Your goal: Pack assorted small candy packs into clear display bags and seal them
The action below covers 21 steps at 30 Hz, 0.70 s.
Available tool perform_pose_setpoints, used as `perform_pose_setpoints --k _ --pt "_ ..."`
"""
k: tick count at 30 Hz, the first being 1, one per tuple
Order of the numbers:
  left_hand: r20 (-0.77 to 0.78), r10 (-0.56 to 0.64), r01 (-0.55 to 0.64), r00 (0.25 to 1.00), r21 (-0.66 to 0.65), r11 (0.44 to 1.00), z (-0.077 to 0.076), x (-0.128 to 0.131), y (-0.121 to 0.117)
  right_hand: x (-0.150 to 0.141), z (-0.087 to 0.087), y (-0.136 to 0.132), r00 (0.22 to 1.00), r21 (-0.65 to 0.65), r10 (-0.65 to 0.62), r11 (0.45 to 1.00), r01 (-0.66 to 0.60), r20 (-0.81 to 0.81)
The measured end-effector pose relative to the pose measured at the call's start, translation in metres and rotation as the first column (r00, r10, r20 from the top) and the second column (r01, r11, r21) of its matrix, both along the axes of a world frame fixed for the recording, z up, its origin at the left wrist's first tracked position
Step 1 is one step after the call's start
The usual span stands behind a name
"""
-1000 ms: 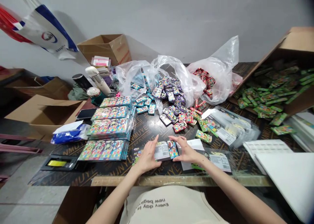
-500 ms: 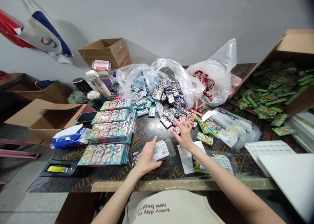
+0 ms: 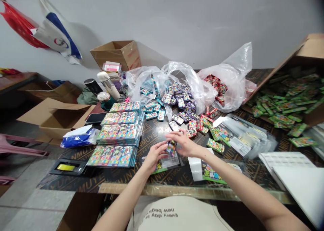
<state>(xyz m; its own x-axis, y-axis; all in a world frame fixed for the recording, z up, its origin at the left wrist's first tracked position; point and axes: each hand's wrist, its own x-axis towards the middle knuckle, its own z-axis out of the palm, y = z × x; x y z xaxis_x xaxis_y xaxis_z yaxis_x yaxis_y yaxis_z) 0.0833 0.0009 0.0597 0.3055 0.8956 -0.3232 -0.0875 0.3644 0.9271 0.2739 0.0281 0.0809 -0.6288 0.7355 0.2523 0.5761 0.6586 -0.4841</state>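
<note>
My left hand (image 3: pixel 155 155) and my right hand (image 3: pixel 184 143) meet over the near middle of the table. Between their fingertips is a small stack of colourful packets (image 3: pixel 171 148), slightly blurred and partly covered by the fingers. Just under them lies a clear printed bag (image 3: pixel 170 163) with a green lower edge. To the right of it rest a white paper (image 3: pixel 196 168) and another printed bag (image 3: pixel 214 175). Beyond my right hand are loose red packets (image 3: pixel 192 125), purple packets (image 3: pixel 181 103) and blue packets (image 3: pixel 152 115). A lone green packet (image 3: pixel 215 145) lies right of my wrist.
Stacks of filled packs (image 3: pixel 111 155) stand left. Clear plastic bags (image 3: pixel 231 79) of packets line the back. An open carton (image 3: pixel 306 52) spills green packets at right, near fanned clear bags (image 3: pixel 249 136) and white sheets (image 3: pixel 298 183). A tape dispenser (image 3: pixel 66 167) lies front left.
My right hand has come back from the red packets toward my left hand. My left hand has lifted off the printed bag, and small packets are now between both hands. The view has shifted slightly.
</note>
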Motion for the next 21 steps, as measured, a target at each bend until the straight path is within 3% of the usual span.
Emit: perform_pose_setpoints --k 3,7,10,12,14,16,17,19,21 --pt "0.117 0.061 -0.043 0.991 -0.146 0.988 0.006 0.007 0.002 0.004 0.003 -0.025 0.999 -0.037 0.026 0.999 -0.027 -0.042" --pt "0.132 0.237 -0.211 0.963 -0.181 0.96 0.002 0.02 -0.002 0.01 -0.012 -0.038 0.963 -0.053 -0.218 0.976 0.212 -0.159" --pt "0.159 0.216 -0.191 0.963 -0.16 0.968 -0.002 0.027 -0.006 0.005 -0.024 -0.046 0.934 -0.031 -0.307 0.951 0.307 -0.185" --pt "0.096 0.151 -0.141 0.984 -0.1 0.985 -0.005 0.025 -0.008 0.004 -0.029 -0.05 0.919 0.002 -0.337 0.939 0.345 -0.207" --pt "-0.081 0.067 -0.061 0.994 0.073 0.995 -0.008 0.017 -0.01 0.008 -0.031 -0.052 0.904 0.031 -0.373 0.921 0.388 -0.208" --pt "-0.358 -0.004 0.127 0.934 0.322 0.938 -0.014 0.006 -0.012 0.019 -0.034 -0.053 0.894 0.043 -0.412 0.904 0.425 -0.174" --pt "-0.501 -0.018 0.258 0.865 0.414 0.873 -0.017 0.0 -0.014 0.025 -0.037 -0.053 0.891 0.043 -0.429 0.898 0.439 -0.15" --pt "-0.722 -0.014 0.495 0.692 0.462 0.736 -0.024 -0.008 -0.017 0.036 -0.043 -0.055 0.898 0.039 -0.431 0.899 0.436 -0.09" --pt "-0.825 0.015 0.604 0.564 0.425 0.674 -0.03 -0.012 -0.02 0.043 -0.049 -0.058 0.917 0.032 -0.397 0.917 0.398 -0.028"
